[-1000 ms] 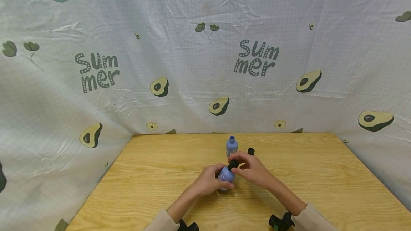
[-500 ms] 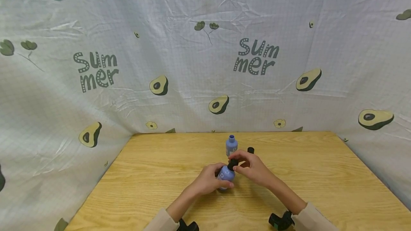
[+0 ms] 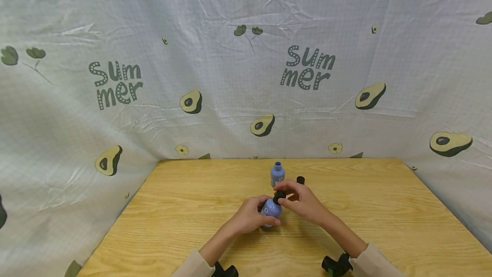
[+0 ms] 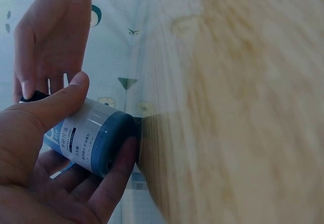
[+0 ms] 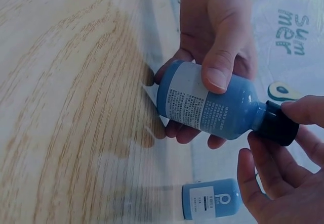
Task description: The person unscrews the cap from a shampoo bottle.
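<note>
A small blue bottle (image 3: 271,209) with a white-printed label leans to the right in my left hand (image 3: 247,218). The thumb lies across its near side and the fingers curl round behind and under it, as the left wrist view of the bottle (image 4: 83,135) shows. On the bottle's neck sits a black cap (image 5: 276,125). My right hand (image 3: 303,202) pinches that cap between thumb and fingers. The bottle's base is close over the table in the right wrist view.
Behind the hands a second blue bottle (image 3: 277,174) stands upright with its neck uncovered. A black cap-like piece (image 3: 300,180) shows just past the right hand. The wooden table (image 3: 184,208) ends at a printed cloth (image 3: 230,72) at the back and sides.
The right fingertips have shifted very slightly on the cap. Both hands and the bottle stay in nearly the same place; the whole view drifts a little.
</note>
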`<state>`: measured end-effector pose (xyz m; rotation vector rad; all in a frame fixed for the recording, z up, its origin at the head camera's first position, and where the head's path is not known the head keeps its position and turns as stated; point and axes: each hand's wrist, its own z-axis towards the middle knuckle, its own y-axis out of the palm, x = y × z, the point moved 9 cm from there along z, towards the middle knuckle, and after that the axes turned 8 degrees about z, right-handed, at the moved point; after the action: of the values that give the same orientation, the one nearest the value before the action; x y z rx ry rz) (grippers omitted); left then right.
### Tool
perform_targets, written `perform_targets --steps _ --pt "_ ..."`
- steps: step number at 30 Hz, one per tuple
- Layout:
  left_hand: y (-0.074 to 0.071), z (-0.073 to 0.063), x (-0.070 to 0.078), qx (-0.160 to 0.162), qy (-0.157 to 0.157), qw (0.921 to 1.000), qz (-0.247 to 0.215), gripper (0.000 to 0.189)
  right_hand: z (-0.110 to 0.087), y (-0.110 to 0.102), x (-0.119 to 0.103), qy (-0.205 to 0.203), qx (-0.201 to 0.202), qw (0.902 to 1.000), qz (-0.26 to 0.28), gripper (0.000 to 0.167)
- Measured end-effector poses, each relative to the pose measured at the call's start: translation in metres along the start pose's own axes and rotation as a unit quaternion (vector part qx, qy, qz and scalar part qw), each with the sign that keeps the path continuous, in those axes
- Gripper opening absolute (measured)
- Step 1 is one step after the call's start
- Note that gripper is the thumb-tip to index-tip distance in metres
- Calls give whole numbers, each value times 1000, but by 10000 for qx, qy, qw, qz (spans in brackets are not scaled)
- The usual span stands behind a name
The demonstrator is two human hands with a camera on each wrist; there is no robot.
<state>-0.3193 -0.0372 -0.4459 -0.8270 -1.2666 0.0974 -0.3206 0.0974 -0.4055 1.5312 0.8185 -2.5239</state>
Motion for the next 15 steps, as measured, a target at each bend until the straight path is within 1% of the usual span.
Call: perform_targets --steps 4,11,15 --pt "0 0 0 17 4 10000 1 41 1 0 -1 -17 -32 10000 -67 28" --pt "0 1 -1 1 9 10000 -3 40 0 -1 2 95 -38 9999 -28 28" --pt "0 1 -1 0 10 10000 19 41 0 0 1 44 -75 10000 5 28"
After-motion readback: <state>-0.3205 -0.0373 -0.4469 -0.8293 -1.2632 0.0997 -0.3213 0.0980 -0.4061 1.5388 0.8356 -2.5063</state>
